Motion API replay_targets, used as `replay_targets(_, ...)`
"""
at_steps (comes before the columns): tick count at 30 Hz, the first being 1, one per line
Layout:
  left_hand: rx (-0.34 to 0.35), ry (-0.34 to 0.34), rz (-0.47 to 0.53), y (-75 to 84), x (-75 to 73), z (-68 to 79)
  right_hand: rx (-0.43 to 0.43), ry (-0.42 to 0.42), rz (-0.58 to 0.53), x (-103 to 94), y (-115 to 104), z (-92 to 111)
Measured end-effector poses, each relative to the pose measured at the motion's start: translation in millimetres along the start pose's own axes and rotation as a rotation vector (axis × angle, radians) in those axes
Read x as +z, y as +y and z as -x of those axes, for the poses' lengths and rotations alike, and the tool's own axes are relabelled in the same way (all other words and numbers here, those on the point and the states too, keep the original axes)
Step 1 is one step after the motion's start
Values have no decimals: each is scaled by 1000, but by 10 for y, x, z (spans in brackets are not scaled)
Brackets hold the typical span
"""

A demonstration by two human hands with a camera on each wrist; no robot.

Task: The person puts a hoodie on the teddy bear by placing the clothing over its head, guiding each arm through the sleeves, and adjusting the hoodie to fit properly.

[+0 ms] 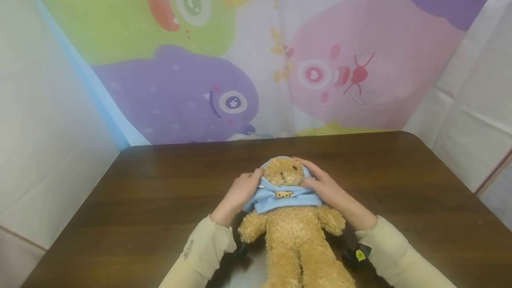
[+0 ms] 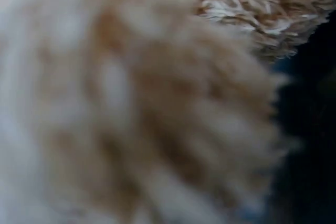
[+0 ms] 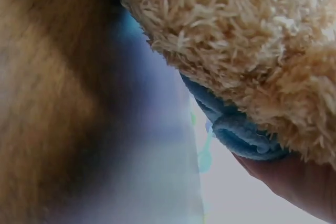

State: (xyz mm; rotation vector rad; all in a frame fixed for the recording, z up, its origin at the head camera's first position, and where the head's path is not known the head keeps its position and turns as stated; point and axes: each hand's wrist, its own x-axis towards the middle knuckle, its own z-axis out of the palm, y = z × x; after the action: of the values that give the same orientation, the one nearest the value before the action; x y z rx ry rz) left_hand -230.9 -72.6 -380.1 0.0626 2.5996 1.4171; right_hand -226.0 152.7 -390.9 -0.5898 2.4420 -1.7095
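Note:
A tan plush teddy bear (image 1: 298,230) lies face up with its head toward the far edge of the table. A light blue hoodie (image 1: 266,199) with a small animal-face patch frames its face and lies bunched over its upper chest; both bear arms are outside the cloth. My left hand (image 1: 242,190) grips the hood's left side, thumb by the cheek. On the other side my right hand (image 1: 326,186) holds the hood's edge between thumb and fingers. Blurred fur (image 2: 157,108) fills the left wrist view. The right wrist view shows a fold of blue cloth (image 3: 247,137) against part of my hand.
The dark brown wooden table (image 1: 172,181) has rounded far corners. Behind it hangs a curtain (image 1: 272,114) with cartoon monsters, and white panels (image 1: 52,114) stand on both sides. Black wrist gear (image 1: 357,253) shows near my right sleeve.

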Motion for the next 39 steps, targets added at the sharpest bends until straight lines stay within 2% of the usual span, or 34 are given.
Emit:
replay_targets(5, 98, -10, 36, 18, -12, 0, -6, 11, 8, -10, -15, 4)
replay_targets(10, 129, -45, 163, 31, 3, -19, 0, 20, -16, -27, -33, -6)
replay_targets(16, 113, -74, 429, 16, 65, -30, -2, 45, -70, -29, -40, -19)
replay_targets(20, 64, -94, 661, -19, 131, -65, 32, 69, -210, -20, -21, -58)
replay_targets(23, 55, -95, 746, -50, 165, -105, 77, 109, -302, -18, -5, -70)
replay_targets(26, 62, -43, 689, -51, 148, -113, 120, 145, -307, -13, -4, -46)
replay_targets(30, 38, 92, 496, -24, 94, -98, 143, 158, -254, 7, -36, -11)
replay_targets(33, 5, 137, 509, -7, 90, -86, 119, 163, -226, 30, -63, 1)
replay_targets(36, -21, 102, 713, -10, 129, -84, 108, 169, -240, 49, -63, 2)
replay_targets(39, -13, 64, 900, -19, 165, -95, 104, 163, -300, 36, -46, -11)
